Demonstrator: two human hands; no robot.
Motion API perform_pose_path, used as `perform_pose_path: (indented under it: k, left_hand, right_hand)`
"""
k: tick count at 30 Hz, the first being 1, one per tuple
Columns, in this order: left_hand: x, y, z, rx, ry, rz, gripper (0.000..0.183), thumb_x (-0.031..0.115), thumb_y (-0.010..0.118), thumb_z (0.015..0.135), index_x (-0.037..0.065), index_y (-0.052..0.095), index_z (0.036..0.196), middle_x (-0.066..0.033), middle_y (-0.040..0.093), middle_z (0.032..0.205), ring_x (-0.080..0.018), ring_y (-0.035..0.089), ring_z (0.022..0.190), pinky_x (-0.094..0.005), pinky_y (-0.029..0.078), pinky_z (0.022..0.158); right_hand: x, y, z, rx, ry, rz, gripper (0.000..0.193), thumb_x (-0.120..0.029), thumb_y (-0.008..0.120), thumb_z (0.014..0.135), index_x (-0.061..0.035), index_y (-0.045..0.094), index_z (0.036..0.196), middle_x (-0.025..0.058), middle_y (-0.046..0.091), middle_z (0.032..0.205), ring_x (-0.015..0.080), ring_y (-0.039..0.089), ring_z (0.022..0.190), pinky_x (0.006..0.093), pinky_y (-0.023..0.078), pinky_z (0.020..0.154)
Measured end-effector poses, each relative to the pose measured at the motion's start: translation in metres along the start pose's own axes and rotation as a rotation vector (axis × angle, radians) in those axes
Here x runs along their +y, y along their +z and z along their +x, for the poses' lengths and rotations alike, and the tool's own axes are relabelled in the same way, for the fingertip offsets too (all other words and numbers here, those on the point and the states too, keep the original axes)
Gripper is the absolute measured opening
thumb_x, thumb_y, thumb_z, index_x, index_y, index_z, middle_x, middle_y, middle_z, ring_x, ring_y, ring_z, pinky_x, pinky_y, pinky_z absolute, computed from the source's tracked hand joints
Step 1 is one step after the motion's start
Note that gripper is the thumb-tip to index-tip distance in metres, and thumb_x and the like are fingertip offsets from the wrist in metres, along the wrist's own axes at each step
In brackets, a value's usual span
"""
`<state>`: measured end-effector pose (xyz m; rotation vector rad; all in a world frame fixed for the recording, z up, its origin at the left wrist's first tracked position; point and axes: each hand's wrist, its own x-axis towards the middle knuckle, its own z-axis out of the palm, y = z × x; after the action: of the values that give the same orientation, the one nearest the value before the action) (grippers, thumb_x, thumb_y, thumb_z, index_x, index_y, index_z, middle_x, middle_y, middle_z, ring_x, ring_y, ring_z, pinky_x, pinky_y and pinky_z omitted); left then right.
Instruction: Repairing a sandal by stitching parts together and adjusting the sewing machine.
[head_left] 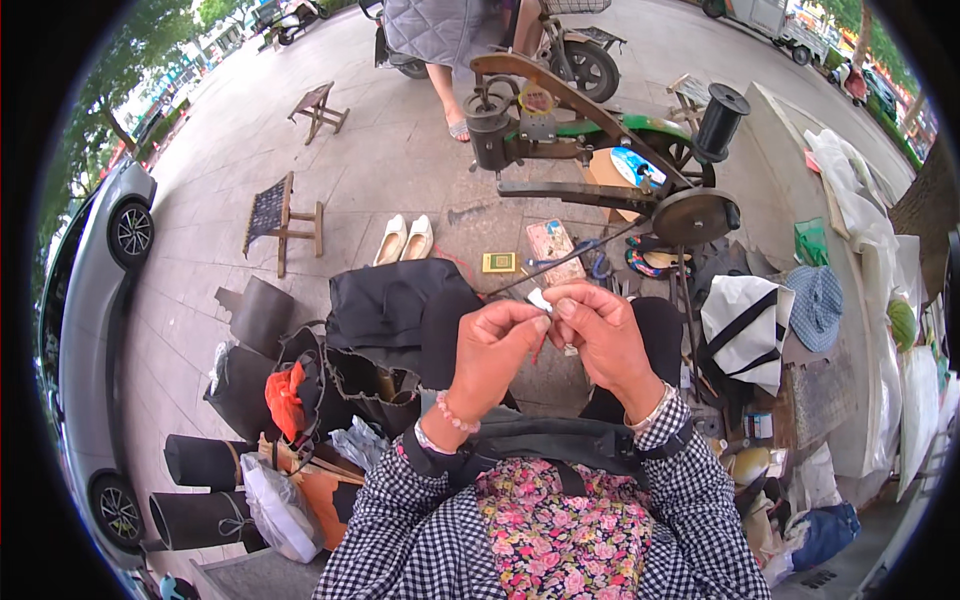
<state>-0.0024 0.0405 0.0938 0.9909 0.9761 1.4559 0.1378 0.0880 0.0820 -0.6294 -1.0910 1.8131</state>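
Note:
My left hand (493, 352) and my right hand (603, 333) meet above my lap, both closed in a pinch. Between the fingertips a small white piece (540, 299) pokes out at the top; its kind is too small to make out. Something thin and reddish hangs below my left fingers. My lap is covered by dark cloth (390, 310). Just beyond stands a hand-cranked shoe-repair sewing machine (560, 140) with a green arm, a round wheel and a black thread spool (722, 122).
White shoes (405, 242), a yellow box (498, 262) and patterned sandals (655, 258) lie ahead. Folding stools (285, 220) stand left, above bags and black rolls (205, 462). A white bag (745, 325) and blue cap (816, 308) lie right. A person's leg (447, 95) shows near a scooter.

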Motion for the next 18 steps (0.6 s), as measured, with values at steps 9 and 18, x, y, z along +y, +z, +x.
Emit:
perform_pose_path:
  k: [9,18]
  left_hand:
    - [-0.008,0.004,-0.001,0.027,-0.074,0.004,0.008,0.003,0.059,0.079,-0.001,0.063,0.084,-0.0011,0.06,0.069,-0.0037,0.052,0.06,-0.0173,0.04,0.054]
    - [0.006,-0.011,0.01,-0.097,0.079,0.173,0.006,0.004,0.06,0.079,0.0,0.063,0.081,0.0023,0.057,0.066,-0.0014,0.048,0.056,-0.0164,0.037,0.049]
  right_hand:
    - [-0.003,0.003,0.001,0.179,0.021,0.074,0.009,-0.008,0.06,0.08,0.0003,0.058,0.076,-0.0001,0.05,0.057,0.0068,0.045,0.046,0.022,0.038,0.04]
    - [-0.007,-0.004,0.012,0.251,-0.116,-0.032,0.02,-0.003,0.061,0.078,-0.0072,0.048,0.063,-0.0021,0.045,0.055,0.0062,0.04,0.045,0.0217,0.035,0.043]
